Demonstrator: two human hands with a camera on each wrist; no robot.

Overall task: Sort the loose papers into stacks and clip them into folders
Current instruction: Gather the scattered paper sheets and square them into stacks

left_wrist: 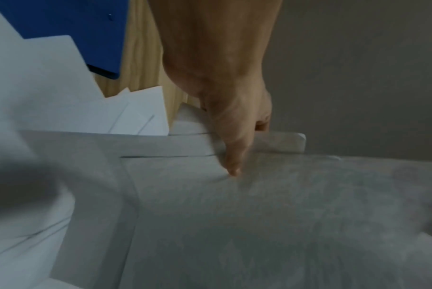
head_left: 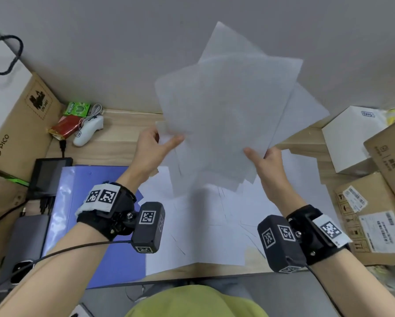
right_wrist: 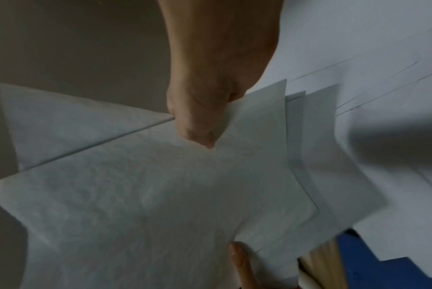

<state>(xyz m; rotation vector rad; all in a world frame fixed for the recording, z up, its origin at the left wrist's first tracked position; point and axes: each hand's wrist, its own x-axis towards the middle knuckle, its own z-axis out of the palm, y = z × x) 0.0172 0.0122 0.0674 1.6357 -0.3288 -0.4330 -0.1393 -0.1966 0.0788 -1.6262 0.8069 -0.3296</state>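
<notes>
Both hands hold a fanned bunch of papers (head_left: 226,115) up off the desk (head_left: 118,133), sheets splayed at diff angles, corners sticking out every way, nothing squared yet. Left hand (head_left: 152,145) pinches the lower-left edge, thumb on top w/ fingers curled behind; the left wrist view shows the thumb pressed flat onto the top sheet. Right hand (head_left: 269,163) does the same at the lower-right edge, thumb over, fingers under, closed tight on a few layers per the right wrist view. More loose sheets (head_left: 214,225) lie spread on the desk below, partly overlapping the blue folder (head_left: 96,225) at the left. Main risk as I see it: each pinch prob catches only some of the sheets, since the fan means not every page reaches both grips. A sheet held by one corner or by friction alone could slide out and drop back into the desk pile, mixing sorted w/ unsorted. Tapping the bunch square while it's this skewed could crumple or dog-ear the corners that stick out. Thin paper also bows when held by the bottom edge, so the top may flop fwd or back. The far corners come close to the white box (head_left: 345,136) and cardboard boxes (head_left: 375,225) on the right, so a swing that way might snag. Can't tell if the folder has a clip; none visible.
</notes>
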